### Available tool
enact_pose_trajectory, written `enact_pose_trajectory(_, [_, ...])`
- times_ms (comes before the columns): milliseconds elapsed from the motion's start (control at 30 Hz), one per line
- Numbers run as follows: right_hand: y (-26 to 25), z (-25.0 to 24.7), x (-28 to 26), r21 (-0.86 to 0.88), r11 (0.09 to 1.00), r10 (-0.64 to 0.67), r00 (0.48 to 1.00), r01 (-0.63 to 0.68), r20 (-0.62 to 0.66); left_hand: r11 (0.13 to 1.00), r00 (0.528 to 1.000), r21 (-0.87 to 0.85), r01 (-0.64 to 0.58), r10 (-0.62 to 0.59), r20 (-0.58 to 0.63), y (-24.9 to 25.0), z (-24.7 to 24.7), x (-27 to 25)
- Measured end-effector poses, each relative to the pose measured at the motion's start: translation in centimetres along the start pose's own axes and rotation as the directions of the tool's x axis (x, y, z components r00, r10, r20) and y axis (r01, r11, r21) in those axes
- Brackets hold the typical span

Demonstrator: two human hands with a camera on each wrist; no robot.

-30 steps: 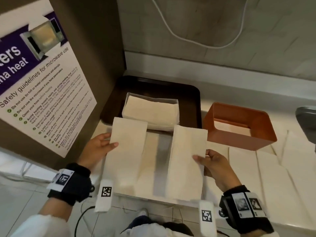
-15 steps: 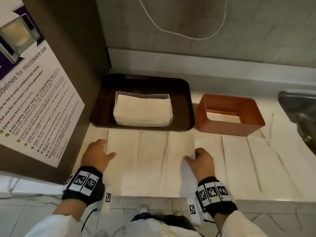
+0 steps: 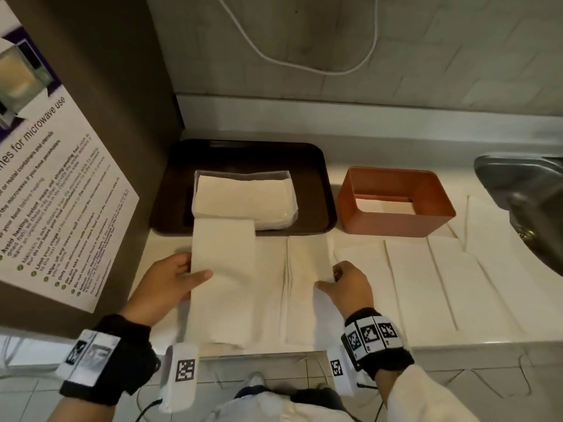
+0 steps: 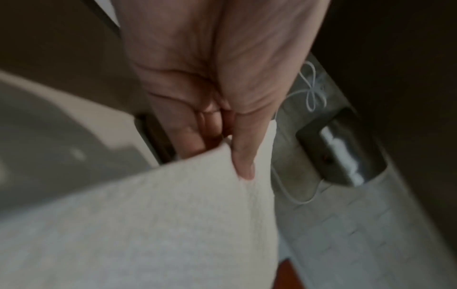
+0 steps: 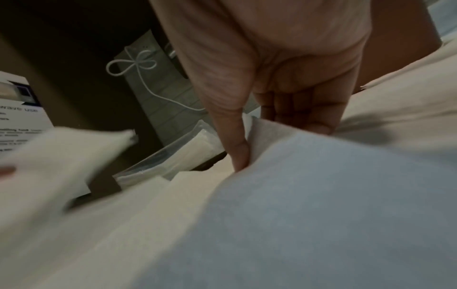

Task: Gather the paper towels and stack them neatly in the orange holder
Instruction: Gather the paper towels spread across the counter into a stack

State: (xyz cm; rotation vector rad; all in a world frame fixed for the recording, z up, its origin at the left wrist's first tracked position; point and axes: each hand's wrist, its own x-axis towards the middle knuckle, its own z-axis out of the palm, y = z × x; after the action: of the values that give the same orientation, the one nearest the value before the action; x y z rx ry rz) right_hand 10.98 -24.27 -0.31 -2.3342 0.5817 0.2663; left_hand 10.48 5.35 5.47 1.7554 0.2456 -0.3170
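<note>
Pinching 1 paper towel (image 3: 224,263) each: left hand (image 3: 170,281) lifts its sheet over the tray (image 3: 316,190), right hand (image 3: 350,284) grips the next sheet's edge on the counter (image 3: 487,339). Approx 4 more sheets lie rt. 1 orange holder (image 3: 396,220), 1 wrapped pack (image 3: 243,202). Wrist cams show thumb-on-paper grips; head cam alone shows whole holder

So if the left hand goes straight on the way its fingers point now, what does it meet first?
The left hand points rightward, so it would likely first meet the right hand's paper towel; heights are unclear.
</note>
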Motion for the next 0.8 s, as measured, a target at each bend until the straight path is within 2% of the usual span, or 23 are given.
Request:
enact_pose_trajectory(67, [0.2,-0.4,0.1,0.109,0.994,0.015,1.000,-0.017,0.018,0.986,0.997,-0.168,-0.002,0.016,0.082,1.1,1.2,0.1])
enact_pose_trajectory(167, [0.9,-1.1,0.4,0.218,0.975,0.022,0.998,-0.034,0.057,0.982,0.989,-0.168,0.087,-0.065,0.131,1.3,3.9,1.6])
enact_pose_trajectory(233, [1.4,-1.3,0.7,0.259,0.965,0.018,0.997,-0.037,0.075,0.991,0.987,-0.045,0.124,-0.118,0.108,-0.4,5.5,3.1])
enact_pose_trajectory(267, [1.6,-1.5,0.8,0.283,0.958,0.015,0.997,-0.038,0.082,0.990,0.990,0.092,0.109,-0.117,0.082,-1.3,6.1,3.8])
enact_pose_trajectory(300, [1.8,-1.6,0.8,0.310,0.950,0.006,0.996,-0.033,0.088,0.961,0.994,0.265,0.082,-0.099,0.053,-2.3,6.7,4.4])
enact_pose_trajectory(367, [1.7,-1.7,0.6,0.353,0.935,-0.018,0.994,-0.020,0.104,0.844,0.999,0.534,0.040,-0.042,-0.007,-3.3,7.8,4.8])
enact_pose_trajectory(433, [1.1,-2.1,0.0,0.365,0.931,-0.048,0.991,0.000,0.122,0.757,0.998,0.653,0.024,0.023,-0.062,-3.4,8.6,4.7])
enact_pose_trajectory(533, [0.8,-4.3,-1.4,0.390,0.920,-0.101,0.988,0.048,0.118,0.744,0.995,0.667,0.037,0.037,-0.097,-3.4,9.4,4.6])
enact_pose_trajectory(633, [1.6,-8.6,-3.1,0.525,0.847,-0.114,0.993,0.081,0.031,0.749,0.995,0.658,0.079,-0.018,-0.098,-3.8,9.5,4.9])
enact_pose_trajectory(733, [3.8,-13.4,-3.0,0.652,0.754,-0.037,0.996,0.081,-0.081,0.730,0.994,0.675,0.105,-0.060,-0.090,-3.7,9.5,5.1])
enact_pose_trajectory(800, [5.8,-15.6,-1.7,0.619,0.784,0.046,0.989,0.050,-0.138,0.718,0.992,0.685,0.120,-0.106,-0.063,-3.5,9.6,5.2])
